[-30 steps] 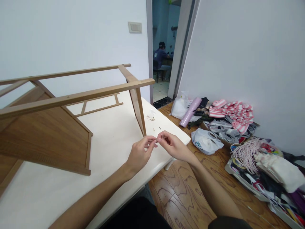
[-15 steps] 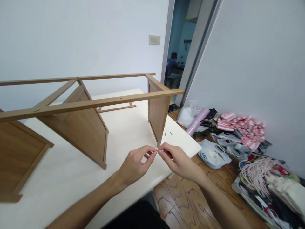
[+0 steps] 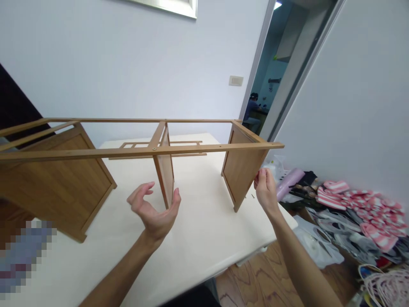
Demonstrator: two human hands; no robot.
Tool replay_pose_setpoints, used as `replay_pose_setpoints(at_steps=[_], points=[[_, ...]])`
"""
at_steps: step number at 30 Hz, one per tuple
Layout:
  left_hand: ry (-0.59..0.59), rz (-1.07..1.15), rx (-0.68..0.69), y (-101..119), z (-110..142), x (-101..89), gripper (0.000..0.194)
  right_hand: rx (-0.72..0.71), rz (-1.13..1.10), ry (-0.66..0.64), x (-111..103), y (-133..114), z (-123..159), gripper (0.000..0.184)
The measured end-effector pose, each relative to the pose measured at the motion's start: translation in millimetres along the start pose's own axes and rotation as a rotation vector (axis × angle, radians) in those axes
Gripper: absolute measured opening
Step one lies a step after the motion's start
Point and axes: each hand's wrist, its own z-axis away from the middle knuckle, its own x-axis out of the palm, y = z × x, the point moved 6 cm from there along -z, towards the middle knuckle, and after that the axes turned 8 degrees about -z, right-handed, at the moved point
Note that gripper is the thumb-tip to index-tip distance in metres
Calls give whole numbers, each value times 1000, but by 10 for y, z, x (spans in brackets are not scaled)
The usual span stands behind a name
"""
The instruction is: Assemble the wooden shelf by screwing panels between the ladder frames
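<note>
A wooden shelf frame lies on its side on the white table, with its panels standing upright. My left hand is in front of the middle panel, thumb and fingers spread wide with nothing between them. Beside the right end panel, my right hand is closed, fingertips pinched together near the panel's outer edge. What it pinches, if anything, is hidden. Small screws lie on the table just left of that hand. The left panel slants towards me.
Behind the shelf, a flat wooden ladder-like frame lies on the table. On the floor at right are a plastic bag, a pink roll and piled striped cloth. A person sits beyond the doorway.
My hands were together, pinching a small thin item; they have since parted. The left moved left and opened, the right moved up to the end panel. The view turned left.
</note>
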Motion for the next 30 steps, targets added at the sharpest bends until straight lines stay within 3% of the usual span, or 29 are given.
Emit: replay_pose_setpoints(at_steps=[3, 5, 10, 15, 24, 27, 30], points=[[-188, 77, -169, -201, -31, 207, 70, -13, 2, 97, 50, 13, -9, 48], [-225, 46, -179, -290, -34, 294, 56, -22, 6, 138, 77, -5, -17, 47], [-138, -99, -22, -357, -26, 298, 44, -42, 11, 173, 202, -129, 33, 46], [-72, -178, 51, -399, -56, 176, 42, -38, -15, 189, 395, -288, 304, 42], [-96, -208, 56, -758, -197, 111, 29, -70, -115, 204, 521, -422, 608, 40], [-117, -182, 33, -857, -273, 100, 38, -93, -148, 217, 473, -461, 662, 41], [76, -174, 174, -701, -340, -120, 75, -135, -200, 251, 362, -519, 660, 38]])
